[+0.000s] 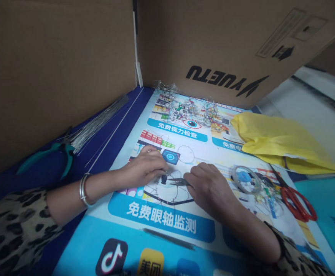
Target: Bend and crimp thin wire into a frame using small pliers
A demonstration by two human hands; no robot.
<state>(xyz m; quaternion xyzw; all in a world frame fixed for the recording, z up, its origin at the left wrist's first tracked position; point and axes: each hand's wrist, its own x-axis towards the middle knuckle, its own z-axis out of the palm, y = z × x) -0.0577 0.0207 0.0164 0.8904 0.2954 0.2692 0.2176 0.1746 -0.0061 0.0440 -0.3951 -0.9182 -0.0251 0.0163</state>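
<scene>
Needle-nose pliers (178,182) were clenched in right hand (206,182); left hand (152,165) curled, couldn't tell on what. If the pliers slipped, thin wire loop (186,146) nearby could've bent.

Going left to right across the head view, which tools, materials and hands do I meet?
Teal-handled pliers, thin metal wires, left hand, exposed needle-nose pliers, right hand, translucent ring-shaped roll, red-handled scissors.

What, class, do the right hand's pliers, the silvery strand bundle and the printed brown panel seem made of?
Pliers: likely metal, dull grey; handles hidden.
Strand bundle: probably metal wire; thin, straight, silvery.
Printed brown panel: apparently cardboard; matte, with black print.
</scene>
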